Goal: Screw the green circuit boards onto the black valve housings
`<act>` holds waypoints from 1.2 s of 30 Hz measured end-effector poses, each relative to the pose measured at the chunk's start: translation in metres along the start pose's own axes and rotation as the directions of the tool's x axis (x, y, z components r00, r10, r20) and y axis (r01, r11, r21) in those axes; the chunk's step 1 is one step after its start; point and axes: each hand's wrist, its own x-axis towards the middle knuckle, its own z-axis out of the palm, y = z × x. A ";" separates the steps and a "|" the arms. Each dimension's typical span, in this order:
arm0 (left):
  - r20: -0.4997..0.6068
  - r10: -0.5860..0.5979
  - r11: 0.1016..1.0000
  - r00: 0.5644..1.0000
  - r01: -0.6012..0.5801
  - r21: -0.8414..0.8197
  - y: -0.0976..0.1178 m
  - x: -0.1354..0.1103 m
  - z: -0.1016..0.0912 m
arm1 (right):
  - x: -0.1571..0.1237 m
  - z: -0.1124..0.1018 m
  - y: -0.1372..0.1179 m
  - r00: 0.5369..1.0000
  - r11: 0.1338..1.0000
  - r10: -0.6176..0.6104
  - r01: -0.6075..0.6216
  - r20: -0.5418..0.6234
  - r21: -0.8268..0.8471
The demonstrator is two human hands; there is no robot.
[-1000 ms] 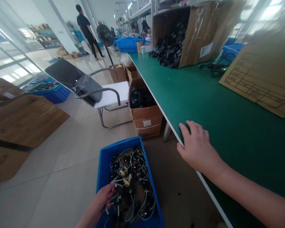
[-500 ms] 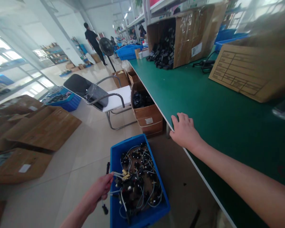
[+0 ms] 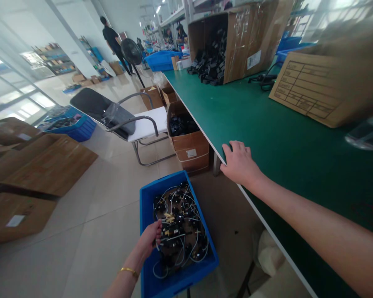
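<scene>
My left hand (image 3: 152, 236) is closed on a bunch of grey cables at the left side of a blue plastic bin (image 3: 144, 265). Black parts and pale yellow connector ends (image 3: 169, 217) lie just beyond its fingers, among more black pieces with thin grey leads (image 3: 197, 248). How much of the bunch the fingers hold is hidden. My right hand (image 3: 238, 160) rests on the near edge of the green tabletop (image 3: 267, 165). Its fingers lie on the surface, and it holds nothing.
A tipped carton (image 3: 242, 45) spills black parts on the table, near another cardboard box (image 3: 317, 91). Below stand an open carton (image 3: 189, 151) and a chair (image 3: 146, 124). Large cartons (image 3: 52, 165) line the left. A person (image 3: 113, 41) stands far back by a fan (image 3: 131, 51).
My left hand has moved right and inward with the cables, from outside the bin's left rim to over its contents. My right hand stays on the table edge. The view has shifted slightly.
</scene>
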 end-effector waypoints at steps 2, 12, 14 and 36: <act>-0.028 -0.026 0.999 0.999 0.025 -0.040 0.007 -0.006 -0.004 | 0.001 -0.002 0.002 1.000 1.000 0.002 -0.002 0.003 -0.011; 0.031 0.058 0.978 0.998 -0.050 -0.203 0.048 -0.083 -0.020 | -0.062 0.039 -0.134 0.801 0.921 -0.334 0.164 0.496 0.354; 0.049 0.075 0.976 0.996 -0.063 -0.209 0.048 -0.095 -0.016 | -0.090 0.073 -0.173 0.723 0.919 -0.321 0.082 0.611 0.385; 0.121 -0.062 0.869 0.991 0.113 -0.481 0.022 -0.116 -0.007 | -0.244 0.184 -0.336 0.284 0.047 -0.187 -0.954 0.941 0.297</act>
